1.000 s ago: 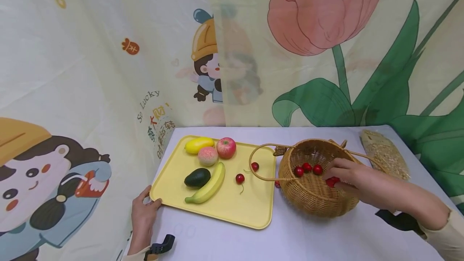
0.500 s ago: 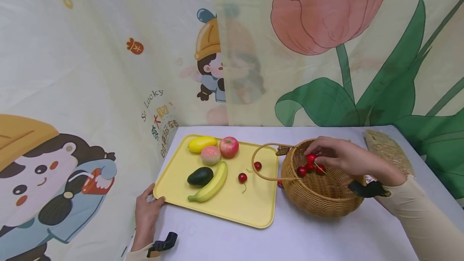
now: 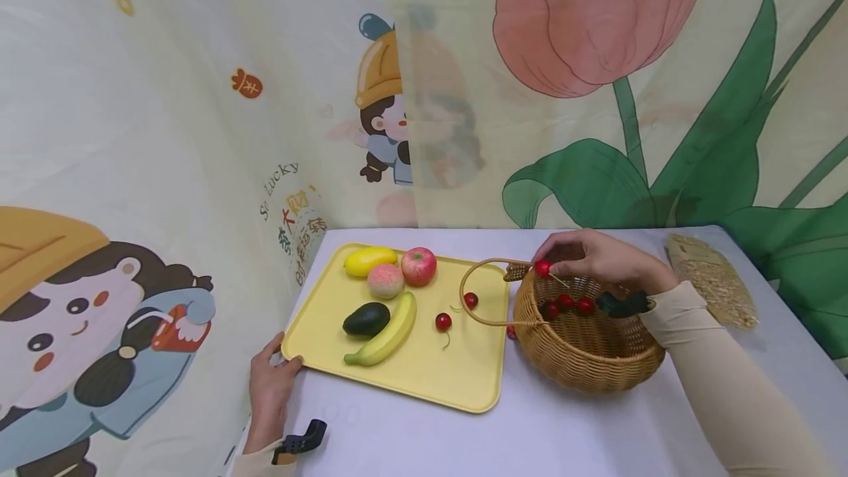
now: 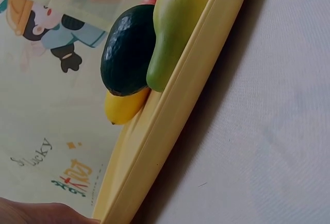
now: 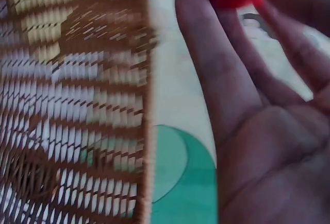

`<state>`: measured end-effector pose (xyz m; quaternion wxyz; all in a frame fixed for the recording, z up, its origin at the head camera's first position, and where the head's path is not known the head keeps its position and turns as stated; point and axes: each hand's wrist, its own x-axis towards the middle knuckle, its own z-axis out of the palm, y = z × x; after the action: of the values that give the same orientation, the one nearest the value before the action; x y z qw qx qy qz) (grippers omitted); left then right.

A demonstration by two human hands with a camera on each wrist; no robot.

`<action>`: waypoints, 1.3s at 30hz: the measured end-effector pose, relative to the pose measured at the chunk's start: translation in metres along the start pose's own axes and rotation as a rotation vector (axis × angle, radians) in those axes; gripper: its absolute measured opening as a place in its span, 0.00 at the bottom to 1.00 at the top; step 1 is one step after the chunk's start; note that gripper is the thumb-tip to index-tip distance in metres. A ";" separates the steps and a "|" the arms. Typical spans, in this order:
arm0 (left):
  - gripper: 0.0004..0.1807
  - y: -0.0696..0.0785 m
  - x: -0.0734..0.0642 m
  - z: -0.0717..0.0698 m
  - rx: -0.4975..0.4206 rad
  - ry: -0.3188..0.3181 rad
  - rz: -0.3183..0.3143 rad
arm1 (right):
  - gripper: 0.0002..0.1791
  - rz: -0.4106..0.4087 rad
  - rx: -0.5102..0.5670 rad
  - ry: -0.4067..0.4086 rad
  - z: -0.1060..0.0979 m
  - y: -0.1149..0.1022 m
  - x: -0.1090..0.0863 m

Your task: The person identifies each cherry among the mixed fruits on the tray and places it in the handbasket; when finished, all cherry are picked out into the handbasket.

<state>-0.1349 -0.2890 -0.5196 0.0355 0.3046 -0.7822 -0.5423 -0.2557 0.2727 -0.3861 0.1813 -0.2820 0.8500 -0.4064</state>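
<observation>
I have the right hand (image 3: 592, 255) pinching a cherry (image 3: 542, 268) at the rim of the basket (image 3: 583, 374), the left hand (image 3: 271, 383) gripping the tray (image 3: 430, 370), and fear its stem (image 3: 559, 280) catching the wicker could tug that cherry free.

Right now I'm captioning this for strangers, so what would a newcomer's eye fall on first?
Probably the huge pink tulip printed on the curtain behind the table. Next, the yellow tray of fruit on the table's left, the left hand at its near-left corner. Then the right hand, pinching a red cherry by the rim of the wicker basket on the right.
</observation>
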 end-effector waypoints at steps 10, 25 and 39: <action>0.41 0.000 0.000 0.001 0.028 0.000 0.016 | 0.12 0.058 -0.110 -0.245 0.007 0.008 0.003; 0.41 0.000 0.000 -0.002 0.016 -0.008 0.023 | 0.08 0.111 -0.484 -0.372 0.042 0.009 0.037; 0.40 -0.003 0.001 0.000 0.031 0.013 0.009 | 0.10 0.156 -0.503 -0.330 0.050 0.014 0.039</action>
<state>-0.1349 -0.2902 -0.5227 0.0381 0.3050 -0.7917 -0.5279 -0.2638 0.2263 -0.4303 0.2719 -0.3142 0.9020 -0.1170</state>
